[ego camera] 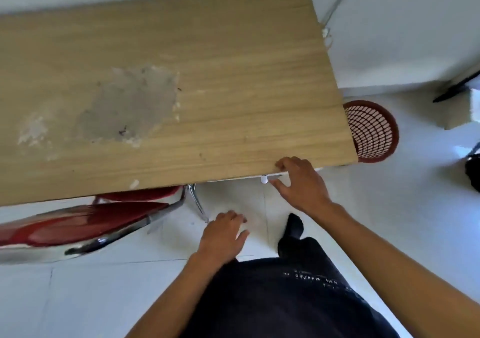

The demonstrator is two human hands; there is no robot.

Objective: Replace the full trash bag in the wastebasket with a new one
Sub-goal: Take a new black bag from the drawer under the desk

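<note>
A red mesh wastebasket (374,132) stands on the floor to the right of the wooden table (181,78), partly hidden by the table's corner. I see no bag inside it. My right hand (298,184) is at the table's front edge, fingers spread beside a small white knob (264,180) under the tabletop. My left hand (223,233) hangs lower, over the floor, fingers apart and holding nothing. A dark bag-like object (472,174) lies at the far right edge, mostly cut off.
A red chair with chrome legs (91,223) is tucked under the table on the left. The floor is white tile (402,207). A white wall and a cable (335,7) run behind the table. My dark trousers and foot (293,228) are below the hands.
</note>
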